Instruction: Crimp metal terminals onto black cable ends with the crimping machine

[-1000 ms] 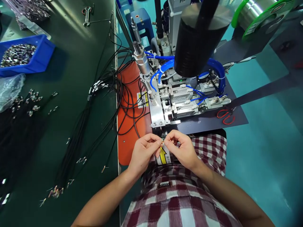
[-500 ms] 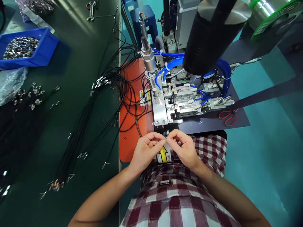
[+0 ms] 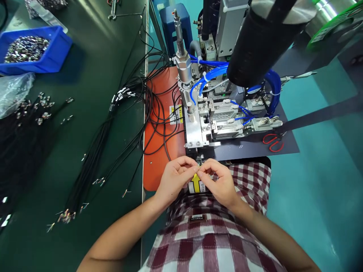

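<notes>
Carefully, the left hand [image 3: 177, 177] and right hand [image 3: 218, 181] meet over one spot

Both hands look pinched, thumb to forefinger, tip against tip, on a tiny piece [image 3: 199, 166]; it is too small and too covered to identify. It sits just off the front edge of the machine [image 3: 194, 132], which stands between twelve and one o'clock from the hands. Gripping from both sides probably keeps so slight a thing steady, and the forearms come in from eight and four o'clock, which likely leaves the middle open to view.

At nine o'clock a bundle of black cables [image 3: 91, 166] lies on the green table [image 3: 113, 234], its coloured ends [image 3: 66, 216] turned toward the person at about eight, perhaps for the left hand's easy reach. Looser cables loop over the red board [image 3: 159, 170]. At ten, small metal parts [image 3: 28, 49] fill a blue box [image 3: 58, 56], whose walls presumably stop them scattering. Scissors [image 3: 275, 142] rest on a grey mat [image 3: 252, 149] between two and three, seemingly handy for the right hand.
</notes>
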### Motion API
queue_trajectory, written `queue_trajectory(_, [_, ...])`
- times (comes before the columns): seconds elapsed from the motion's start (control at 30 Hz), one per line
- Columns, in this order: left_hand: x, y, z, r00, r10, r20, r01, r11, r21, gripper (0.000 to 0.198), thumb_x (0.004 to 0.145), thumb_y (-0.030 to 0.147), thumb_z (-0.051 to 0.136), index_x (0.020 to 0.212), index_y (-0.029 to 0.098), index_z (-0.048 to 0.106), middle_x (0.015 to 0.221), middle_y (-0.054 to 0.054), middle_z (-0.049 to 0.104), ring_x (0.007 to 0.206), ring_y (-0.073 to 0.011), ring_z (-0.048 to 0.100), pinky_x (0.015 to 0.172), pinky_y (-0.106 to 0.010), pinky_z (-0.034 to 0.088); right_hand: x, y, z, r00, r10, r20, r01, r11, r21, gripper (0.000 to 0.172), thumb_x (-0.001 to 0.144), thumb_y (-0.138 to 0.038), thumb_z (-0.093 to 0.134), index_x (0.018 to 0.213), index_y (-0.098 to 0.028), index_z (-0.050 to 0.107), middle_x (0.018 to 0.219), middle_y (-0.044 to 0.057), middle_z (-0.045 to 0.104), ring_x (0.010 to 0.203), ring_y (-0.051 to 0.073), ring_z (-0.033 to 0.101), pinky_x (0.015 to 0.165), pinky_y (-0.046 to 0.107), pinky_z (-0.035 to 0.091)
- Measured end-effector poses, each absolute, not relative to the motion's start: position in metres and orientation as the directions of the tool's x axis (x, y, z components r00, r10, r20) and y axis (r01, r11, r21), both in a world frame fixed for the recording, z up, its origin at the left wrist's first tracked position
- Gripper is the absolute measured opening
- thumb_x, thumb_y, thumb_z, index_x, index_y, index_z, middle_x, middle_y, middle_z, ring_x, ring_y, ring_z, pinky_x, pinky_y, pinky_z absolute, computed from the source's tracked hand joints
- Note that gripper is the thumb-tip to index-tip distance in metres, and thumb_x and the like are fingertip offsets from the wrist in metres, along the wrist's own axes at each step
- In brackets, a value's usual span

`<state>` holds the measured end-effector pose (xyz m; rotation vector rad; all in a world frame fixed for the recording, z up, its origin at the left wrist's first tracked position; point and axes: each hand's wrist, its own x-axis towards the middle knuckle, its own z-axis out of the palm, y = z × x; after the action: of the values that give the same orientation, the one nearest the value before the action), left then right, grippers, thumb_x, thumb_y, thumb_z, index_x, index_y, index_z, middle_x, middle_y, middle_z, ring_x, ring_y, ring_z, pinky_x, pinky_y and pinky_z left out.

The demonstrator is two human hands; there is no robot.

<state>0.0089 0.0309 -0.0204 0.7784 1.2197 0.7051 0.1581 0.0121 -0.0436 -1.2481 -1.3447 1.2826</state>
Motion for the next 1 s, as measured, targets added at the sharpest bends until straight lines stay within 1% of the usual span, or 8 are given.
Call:
queue_trajectory(0.1, [0.009,0.032,-0.018,0.214,0.807,-0.550,-0.053,0.571,0.819,0.024,0.077,0.037,0.070,0.077,0.016,0.059,0.047,0.009,0.037,0.041,-0.0037,0.027,0.039,-0.016,0.023,0.155,0.011,-0.041,-0.120,0.990,-0.069,0.115,-0.055,-0.992,0.015,0.086,-0.018,0.058,0.071,-0.020,0.058,0.068,-0.001,0.054,0.062,0.013,0.050,0.058,0.026,0.041])
queue_trajectory(0.23, [0.008,0.033,-0.016,0.220,0.797,-0.562,-0.026,0.581,0.813,0.027,0.076,0.040,0.070,0.077,0.015,0.060,0.047,0.009,0.038,0.040,-0.0030,0.028,0.039,-0.016,0.022,0.164,0.015,-0.037,-0.168,0.981,-0.097,0.123,-0.077,-0.989,0.006,0.083,-0.023,0.064,0.078,-0.019,0.064,0.074,0.001,0.060,0.063,0.014,0.053,0.060,0.027,0.043])
queue_trajectory(0.33, [0.008,0.032,-0.016,0.228,0.809,-0.542,-0.018,0.560,0.828,0.026,0.076,0.039,0.071,0.078,0.014,0.061,0.049,0.008,0.042,0.041,-0.0028,0.031,0.039,-0.016,0.024,0.170,0.021,-0.032,-0.087,0.991,-0.106,0.100,-0.097,-0.990,0.007,0.082,-0.025,0.066,0.083,-0.019,0.067,0.078,0.002,0.062,0.064,0.013,0.053,0.060,0.027,0.044])
queue_trajectory(0.4, [0.008,0.032,-0.016,0.230,0.816,-0.531,-0.025,0.551,0.834,0.025,0.077,0.037,0.070,0.077,0.014,0.061,0.050,0.008,0.042,0.041,-0.0027,0.032,0.040,-0.016,0.026,0.169,0.023,-0.029,-0.056,0.989,-0.137,0.070,-0.133,-0.989,0.007,0.081,-0.025,0.066,0.078,-0.018,0.066,0.074,0.001,0.061,0.061,0.013,0.051,0.057,0.026,0.042])
queue_trajectory(0.5, [0.009,0.032,-0.017,0.227,0.821,-0.525,-0.030,0.544,0.838,0.023,0.077,0.037,0.070,0.077,0.015,0.062,0.049,0.008,0.042,0.041,-0.0030,0.032,0.039,-0.016,0.025,0.163,0.025,-0.028,-0.068,0.972,-0.225,-0.014,-0.226,-0.974,0.013,0.080,-0.026,0.065,0.071,-0.018,0.062,0.066,-0.001,0.057,0.054,0.011,0.046,0.051,0.024,0.038])
queue_trajectory(0.67, [0.009,0.031,-0.019,0.214,0.824,-0.525,-0.043,0.544,0.838,0.023,0.077,0.036,0.070,0.077,0.015,0.061,0.048,0.008,0.041,0.041,-0.0033,0.031,0.040,-0.016,0.025,0.158,0.024,-0.032,-0.078,0.954,-0.291,-0.143,-0.300,-0.943,0.016,0.079,-0.031,0.065,0.072,-0.018,0.058,0.059,-0.004,0.051,0.049,0.009,0.042,0.047,0.023,0.033])
queue_trajectory(0.83, [0.009,0.029,-0.021,0.218,0.822,-0.526,-0.057,0.548,0.834,0.024,0.078,0.038,0.070,0.078,0.016,0.060,0.047,0.008,0.041,0.042,-0.0043,0.030,0.039,-0.017,0.022,0.154,0.021,-0.036,-0.058,0.953,-0.298,-0.213,-0.303,-0.929,0.016,0.080,-0.030,0.064,0.072,-0.018,0.056,0.058,-0.005,0.049,0.048,0.008,0.040,0.047,0.022,0.032])
queue_trajectory(1.0, [0.008,0.029,-0.022,0.220,0.830,-0.513,-0.066,0.537,0.841,0.023,0.080,0.037,0.069,0.079,0.016,0.060,0.046,0.007,0.041,0.042,-0.0051,0.031,0.039,-0.017,0.023,0.153,0.018,-0.039,-0.055,0.963,-0.263,-0.195,-0.269,-0.943,0.018,0.084,-0.031,0.060,0.073,-0.019,0.054,0.060,-0.004,0.048,0.048,0.008,0.038,0.047,0.023,0.033])
